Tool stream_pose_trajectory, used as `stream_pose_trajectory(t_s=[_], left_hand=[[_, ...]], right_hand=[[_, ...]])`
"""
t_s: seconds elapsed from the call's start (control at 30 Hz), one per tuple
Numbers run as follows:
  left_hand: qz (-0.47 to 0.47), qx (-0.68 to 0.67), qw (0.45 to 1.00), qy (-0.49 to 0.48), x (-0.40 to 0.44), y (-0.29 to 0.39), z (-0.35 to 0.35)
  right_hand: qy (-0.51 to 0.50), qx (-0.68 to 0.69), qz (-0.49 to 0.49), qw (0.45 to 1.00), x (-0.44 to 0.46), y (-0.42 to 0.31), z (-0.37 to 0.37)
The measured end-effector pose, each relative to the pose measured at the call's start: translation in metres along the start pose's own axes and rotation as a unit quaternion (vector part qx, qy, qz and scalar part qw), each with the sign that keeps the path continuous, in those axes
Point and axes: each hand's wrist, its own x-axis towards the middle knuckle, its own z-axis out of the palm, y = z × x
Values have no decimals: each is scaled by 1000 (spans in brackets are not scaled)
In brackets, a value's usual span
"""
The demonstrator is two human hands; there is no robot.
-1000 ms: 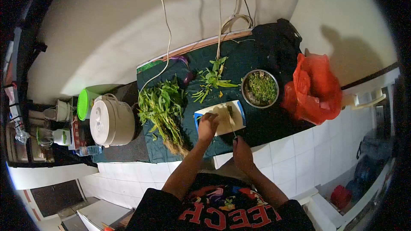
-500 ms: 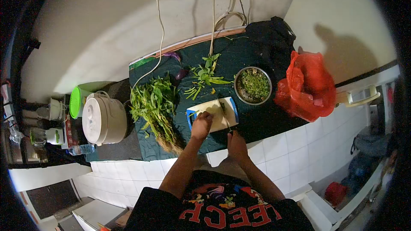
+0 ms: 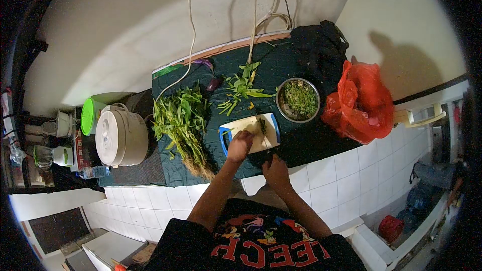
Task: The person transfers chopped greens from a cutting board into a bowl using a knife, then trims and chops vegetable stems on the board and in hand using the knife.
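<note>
A white cutting board [image 3: 256,141] with blue ends lies near the table's front edge. My left hand [image 3: 240,144] rests on its left part, fingers drawn together; what they hold is too small to make out. My right hand [image 3: 275,169] is closed on the handle of a knife [image 3: 266,148], in front of the board, the blade reaching over it. Chopped greens [image 3: 262,126] lie on the board right of my left hand. Behind the board to the right stands a metal bowl [image 3: 298,100] of chopped greens. Cut stems with leaves [image 3: 243,89] lie behind the board.
Left of the board lies a large bunch of leafy greens [image 3: 183,120] with roots. An eggplant [image 3: 214,84] lies behind it. A white rice cooker [image 3: 120,135] and green basket [image 3: 89,116] stand at the left, a red plastic bag [image 3: 361,101] at the right. Cords hang along the wall.
The view has shifted slightly. My right hand and the knife have moved a little left and down relative to the board. My left hand stays on the board's left part.
</note>
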Motion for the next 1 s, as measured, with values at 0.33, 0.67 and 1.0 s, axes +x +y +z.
stream_pose_trajectory(t_s=[0.33, 0.67, 1.0], left_hand=[[26, -6, 999, 17, -2, -2, -2], [36, 15, 999, -15, -2, 0, -9], [64, 55, 996, -13, -7, -4, -6]], right_hand=[[-64, -49, 67, 994, -2, -15, -14], [-71, -108, 37, 991, -7, -21, -8], [-65, -100, 55, 991, 7, 1, 13]])
